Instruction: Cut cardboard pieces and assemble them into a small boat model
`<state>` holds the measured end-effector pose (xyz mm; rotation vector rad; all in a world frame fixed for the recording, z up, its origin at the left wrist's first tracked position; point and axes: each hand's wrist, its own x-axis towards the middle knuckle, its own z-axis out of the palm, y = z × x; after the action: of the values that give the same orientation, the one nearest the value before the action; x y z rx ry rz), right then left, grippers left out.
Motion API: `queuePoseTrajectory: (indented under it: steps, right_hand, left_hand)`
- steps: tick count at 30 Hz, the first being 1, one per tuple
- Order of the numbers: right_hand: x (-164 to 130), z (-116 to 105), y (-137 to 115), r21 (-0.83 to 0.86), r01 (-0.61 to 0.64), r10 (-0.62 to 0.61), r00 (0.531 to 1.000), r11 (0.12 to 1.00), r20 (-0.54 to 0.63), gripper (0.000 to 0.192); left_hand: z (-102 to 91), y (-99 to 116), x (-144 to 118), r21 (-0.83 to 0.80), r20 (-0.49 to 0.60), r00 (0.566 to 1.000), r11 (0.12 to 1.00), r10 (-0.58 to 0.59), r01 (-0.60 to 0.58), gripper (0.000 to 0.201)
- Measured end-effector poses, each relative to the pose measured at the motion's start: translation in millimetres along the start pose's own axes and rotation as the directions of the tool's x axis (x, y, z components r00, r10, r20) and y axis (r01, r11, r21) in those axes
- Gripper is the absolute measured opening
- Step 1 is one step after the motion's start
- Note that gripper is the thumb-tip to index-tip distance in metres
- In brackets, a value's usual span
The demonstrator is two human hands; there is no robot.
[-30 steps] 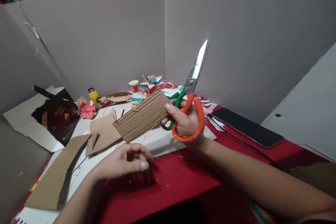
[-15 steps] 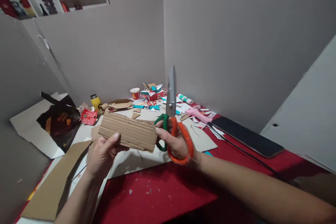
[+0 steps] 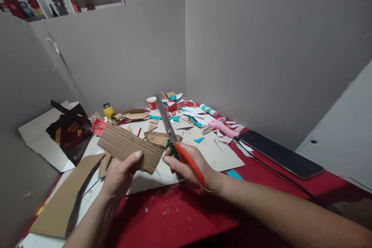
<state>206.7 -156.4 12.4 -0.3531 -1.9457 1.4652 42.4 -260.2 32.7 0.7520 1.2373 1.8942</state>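
Left hand (image 3: 117,176) fingers pinch the corrugated cardboard strip (image 3: 129,147); right hand (image 3: 188,164) fingers grip the scissors (image 3: 174,141), blades closed, above the worktop (image 3: 186,213).

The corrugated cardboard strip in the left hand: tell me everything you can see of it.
The brown corrugated cardboard strip is a roughly rectangular piece with fine ribs running across its width. It is held above the table, tilted, its right end lower. The left hand pinches its lower edge with the thumb on the front. It is uncut; the scissors are close beside its right end.
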Motion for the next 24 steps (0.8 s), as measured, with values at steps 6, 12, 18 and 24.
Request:
queuePoseTrajectory:
  steps: [6,12,18,24]
  right_hand:
    - [8.1,-9.7,2.4,-0.188,0.129,-0.097,0.981,0.974,0.168,0.039]
    - [8.5,-12.4,1.4,-0.371,0.193,-0.040,0.923,0.908,0.383,0.037]
    - [5.9,-8.8,-2.3,-0.521,0.179,0.052,0.916,0.835,0.398,0.029]
    - [4.7,-7.8,4.2,-0.477,0.216,0.021,0.897,0.852,0.442,0.035]
  left_hand:
    - [-19.6,22.4,8.6,-0.098,-0.097,0.994,0.993,0.056,-0.066,0.038]
    - [-30.0,33.8,13.5,-0.160,-0.134,0.972,0.964,0.192,-0.213,0.039]
    - [-39.5,37.4,16.4,-0.147,-0.130,0.970,0.963,0.206,-0.224,0.046]
    - [-39.4,38.4,12.1,-0.057,-0.093,0.977,0.978,0.193,-0.199,0.052]
